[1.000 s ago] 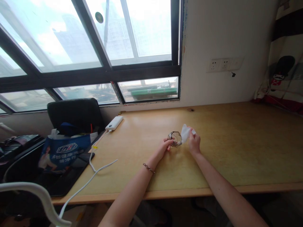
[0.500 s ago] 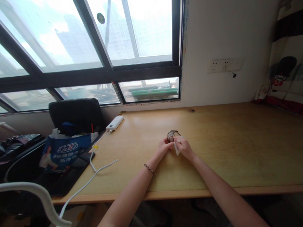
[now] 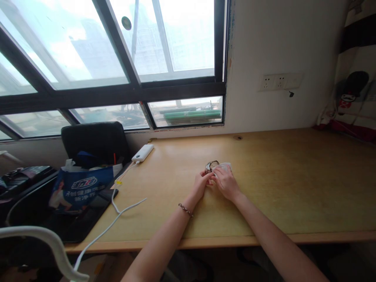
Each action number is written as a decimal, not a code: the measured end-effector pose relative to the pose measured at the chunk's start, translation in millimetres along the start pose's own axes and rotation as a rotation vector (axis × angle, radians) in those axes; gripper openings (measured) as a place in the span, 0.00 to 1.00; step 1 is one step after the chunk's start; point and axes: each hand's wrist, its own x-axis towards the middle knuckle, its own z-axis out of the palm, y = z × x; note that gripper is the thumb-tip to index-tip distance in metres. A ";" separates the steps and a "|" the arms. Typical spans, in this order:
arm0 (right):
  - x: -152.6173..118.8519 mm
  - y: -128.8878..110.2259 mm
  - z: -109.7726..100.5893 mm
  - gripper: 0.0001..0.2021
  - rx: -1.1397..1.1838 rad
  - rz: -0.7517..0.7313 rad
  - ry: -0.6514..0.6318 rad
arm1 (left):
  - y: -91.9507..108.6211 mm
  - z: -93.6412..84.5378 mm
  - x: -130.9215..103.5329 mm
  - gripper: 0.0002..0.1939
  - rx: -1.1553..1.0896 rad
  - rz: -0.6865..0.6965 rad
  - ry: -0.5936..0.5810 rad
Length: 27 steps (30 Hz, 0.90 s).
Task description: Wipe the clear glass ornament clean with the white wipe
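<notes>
A small looped metal band, which looks like a wristwatch [image 3: 209,167], is held just above or on the wooden table; its lower part is hidden by fingers. My left hand [image 3: 202,183] is closed on its near left side, thumb and fingers pinched together. In my right hand [image 3: 225,183] a thin white tissue [image 3: 225,166] is bunched, its edge sticking out past the fingers. That hand presses the tissue against the right side of the wristwatch. Both hands meet at the fingertips. A braided bracelet [image 3: 186,210] circles my left wrist.
The wooden table [image 3: 293,188] runs along the wall beneath the window. A white power bank [image 3: 143,153] with a white cable [image 3: 110,224] lies at its left edge. Further left stand a blue bag [image 3: 79,192] and a black chair [image 3: 95,137].
My right hand has turned over the wristwatch, its back now facing up. The tissue, which hung below the fingers, now shows above them. The wristwatch's loop has shifted slightly left.
</notes>
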 end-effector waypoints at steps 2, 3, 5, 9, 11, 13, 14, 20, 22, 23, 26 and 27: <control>-0.2 3.2 2.7 0.19 0.063 0.017 0.006 | 1.4 1.2 -1.3 0.14 0.045 0.004 -0.023; -0.1 4.8 3.9 0.20 0.119 0.035 0.014 | 1.9 2.3 -2.3 0.14 0.080 0.014 -0.038; 0.6 7.0 5.7 0.20 0.288 0.100 0.034 | 2.5 5.0 -5.0 0.15 0.157 0.068 -0.062; 3.9 5.8 7.3 0.19 0.900 0.292 -0.001 | 1.8 8.9 -10.7 0.19 0.342 0.261 0.010; 5.3 3.1 7.3 0.18 1.222 0.372 -0.039 | 1.3 8.6 -12.4 0.22 0.476 0.321 0.088; 5.8 1.1 6.7 0.17 1.462 0.441 -0.052 | 1.6 7.8 -13.6 0.26 0.611 0.375 0.147; 5.7 0.8 6.2 0.15 1.551 0.475 -0.040 | 2.3 7.7 -14.2 0.29 0.674 0.414 0.161; 7.1 8.1 2.0 0.09 1.839 0.594 0.150 | 9.2 14.1 -17.4 0.27 0.827 0.615 0.102; 8.7 11.2 -1.7 0.09 1.879 0.596 0.143 | 8.9 17.2 -16.1 0.29 0.705 0.582 0.144; 9.4 12.4 -4.2 0.09 1.897 0.596 0.146 | 7.8 18.7 -14.8 0.33 0.601 0.534 0.182; 10.8 14.5 -12.6 0.10 1.962 0.595 0.166 | 3.5 22.3 -10.1 0.34 0.202 0.233 0.156; 10.9 14.6 -14.9 0.10 1.978 0.594 0.164 | 2.5 23.1 -8.9 0.30 0.074 0.116 0.074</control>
